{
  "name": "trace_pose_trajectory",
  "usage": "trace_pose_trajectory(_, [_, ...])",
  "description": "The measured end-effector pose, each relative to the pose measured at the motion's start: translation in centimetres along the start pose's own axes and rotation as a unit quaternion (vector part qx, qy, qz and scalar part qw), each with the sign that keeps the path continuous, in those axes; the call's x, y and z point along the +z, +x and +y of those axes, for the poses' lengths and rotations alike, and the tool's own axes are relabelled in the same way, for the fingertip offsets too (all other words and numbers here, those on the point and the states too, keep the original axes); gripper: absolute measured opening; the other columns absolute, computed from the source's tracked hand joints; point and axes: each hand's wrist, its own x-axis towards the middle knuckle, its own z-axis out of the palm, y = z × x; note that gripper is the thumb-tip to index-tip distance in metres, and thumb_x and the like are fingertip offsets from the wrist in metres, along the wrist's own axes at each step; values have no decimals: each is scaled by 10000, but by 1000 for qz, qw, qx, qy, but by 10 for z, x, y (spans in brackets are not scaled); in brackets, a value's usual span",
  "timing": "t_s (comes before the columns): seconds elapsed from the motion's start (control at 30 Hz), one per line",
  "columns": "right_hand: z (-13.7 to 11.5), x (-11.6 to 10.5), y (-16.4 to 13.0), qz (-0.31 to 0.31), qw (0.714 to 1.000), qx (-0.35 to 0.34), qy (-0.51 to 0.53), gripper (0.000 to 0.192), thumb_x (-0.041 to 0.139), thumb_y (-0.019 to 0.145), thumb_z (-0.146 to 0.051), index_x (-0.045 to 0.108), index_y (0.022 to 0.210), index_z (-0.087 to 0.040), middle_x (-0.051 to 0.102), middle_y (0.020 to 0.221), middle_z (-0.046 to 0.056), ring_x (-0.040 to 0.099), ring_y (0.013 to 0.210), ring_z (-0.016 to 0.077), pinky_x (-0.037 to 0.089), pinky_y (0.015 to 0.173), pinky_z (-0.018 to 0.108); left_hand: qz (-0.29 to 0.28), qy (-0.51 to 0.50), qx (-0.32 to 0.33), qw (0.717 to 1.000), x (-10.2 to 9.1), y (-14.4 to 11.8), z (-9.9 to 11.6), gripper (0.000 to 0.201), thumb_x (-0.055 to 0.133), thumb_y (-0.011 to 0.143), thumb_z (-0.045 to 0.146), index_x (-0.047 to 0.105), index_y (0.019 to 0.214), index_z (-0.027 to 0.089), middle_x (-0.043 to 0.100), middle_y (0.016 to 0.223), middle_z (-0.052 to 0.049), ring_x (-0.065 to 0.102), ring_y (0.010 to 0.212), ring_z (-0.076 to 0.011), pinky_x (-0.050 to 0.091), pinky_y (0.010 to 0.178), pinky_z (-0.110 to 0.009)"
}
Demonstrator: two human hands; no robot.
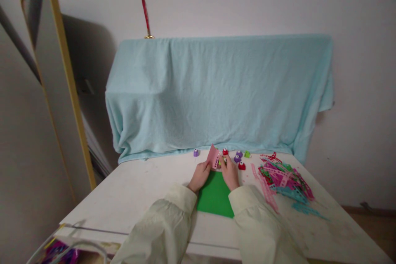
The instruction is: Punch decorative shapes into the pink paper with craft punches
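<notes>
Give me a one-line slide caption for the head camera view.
Both hands, left hand and right hand, hold a pink punched paper over a green sheet on a white table.

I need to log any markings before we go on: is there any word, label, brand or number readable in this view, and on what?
None can be read.
The pink paper held by the left hand and right hand shows only punched holes.
The small punches are too small for any label to show.
The green sheet and the blue cloth are plain.

Both forearms (in pale sleeves) reach forward, left hand [199, 176] and right hand [229, 172] close together, fingers pinched.
</notes>
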Motion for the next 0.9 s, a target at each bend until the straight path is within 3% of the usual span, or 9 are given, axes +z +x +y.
trace_pose_trajectory(0.2, [1, -4, 3, 55, 997, 29, 54, 490, 329, 887, -562, 597, 980, -162, 699, 737, 99, 656, 702, 222, 437, 609, 269, 10, 12, 10, 1000, -5, -2, 12, 288, 371, 893, 264, 631, 935, 148, 678, 902, -85, 596, 834, -204, 426, 807, -302])
trace_pose_trajectory(0.43, [3, -5, 4, 101, 987, 64, 111, 465, 365, 871, -577, 614, 871, -183, 695, 666, 79, 646, 643, 213, 430, 597, 268, -10, 39, 80, 996, -4, -2, 11, 284, 337, 902, 227, 612, 910, 155, 660, 873, -62, 572, 829, -185, 401, 834, -295])
trace_pose_trajectory(0.9, [7, -9, 5, 128, 979, 101, 122, 470, 370, 864, -573, 615, 850, -173, 686, 648, 72, 623, 613, 206, 400, 591, 264, -37, 53, 81, 995, 0, -1, 1, 335, 351, 896, 209, 576, 1145, 203, 604, 1186, -57, 520, 1094, -183, 272, 1027, -342])
